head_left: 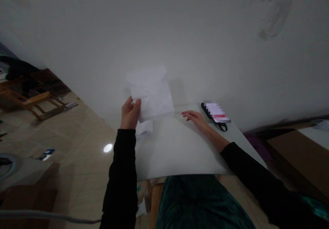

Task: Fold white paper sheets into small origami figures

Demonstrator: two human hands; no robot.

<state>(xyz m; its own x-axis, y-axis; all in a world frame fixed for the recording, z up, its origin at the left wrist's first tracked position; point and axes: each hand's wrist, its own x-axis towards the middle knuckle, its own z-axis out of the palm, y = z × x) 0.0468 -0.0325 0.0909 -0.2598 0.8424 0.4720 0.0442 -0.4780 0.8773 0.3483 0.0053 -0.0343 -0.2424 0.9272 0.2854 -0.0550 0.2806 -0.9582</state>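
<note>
"What takes up most of the view?"

"A white wall [164, 27] rises behind a white tabletop [177, 153], with a tiled floor [77, 147] off to the left."

"And the white sheet [151, 92]?"

"It hangs in the air above the table's far left corner, in front of the wall. It is crumpled, and its long axis points up toward the wall, leaning slightly left."

"Who has it?"

"The person's left hand [130, 113] does, raised upright from a black sleeve [121, 174], clenching the sheet's lower edge between thumb and fingers."

"The right hand [196, 120]?"

"It lies open and empty on the tabletop, fingers pointing left, just beside a black phone-shaped object [207, 110] under a pixelated patch."

"Anything smaller?"

"A folded white paper [144, 129] lies below the left hand."
</note>
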